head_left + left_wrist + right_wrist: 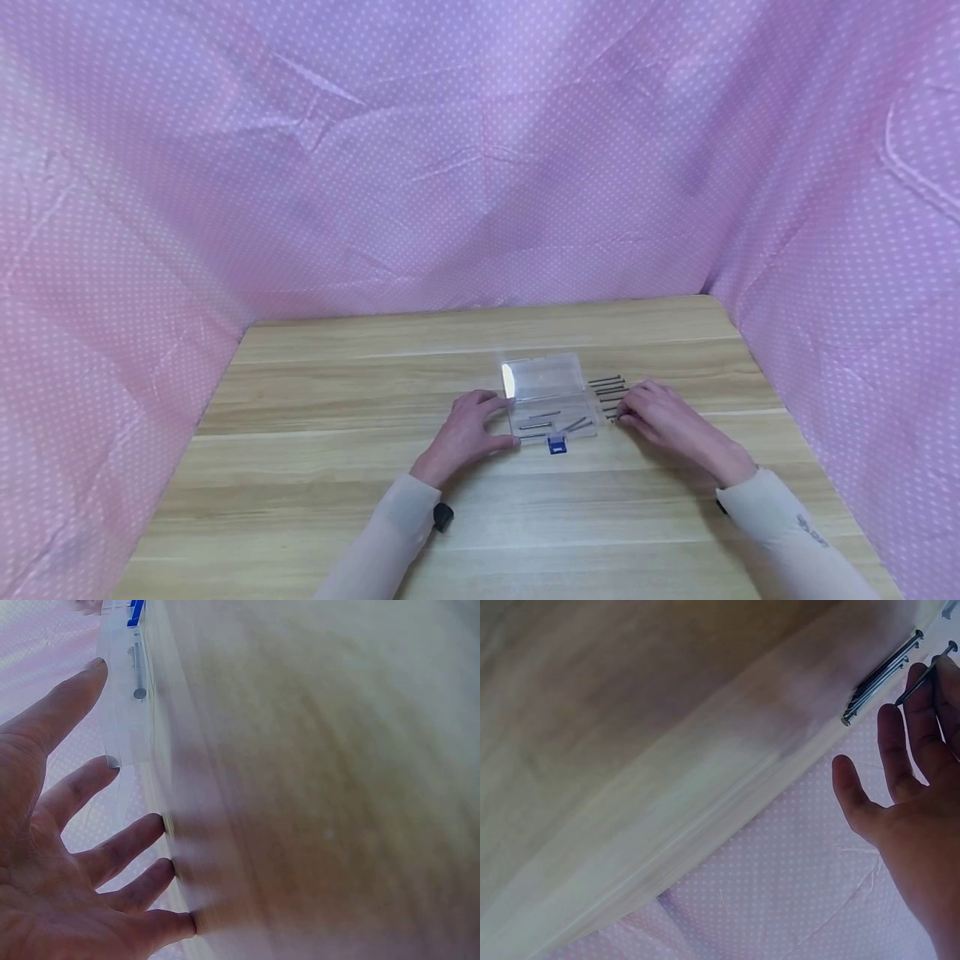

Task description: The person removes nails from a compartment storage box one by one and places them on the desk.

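A clear plastic box (557,407) lies with its lid (543,377) opened back on the wooden table, several loose nails (536,426) inside. A blue latch (557,443) sits at its front edge. My left hand (471,429) rests at the box's left side, fingers spread, with thumb and index fingertip touching or very near its edge. To the right of the box, several more nails (609,390) lie in a rough row. My right hand (922,765) pinches one nail (922,679) between thumb and fingers, just above that row.
The wooden table (337,467) carries the box and nails right of its middle. Pink dotted cloth (480,167) hangs behind the table and along both sides. Black straps or devices, one of them a dark block (443,517), sit at the wrists.
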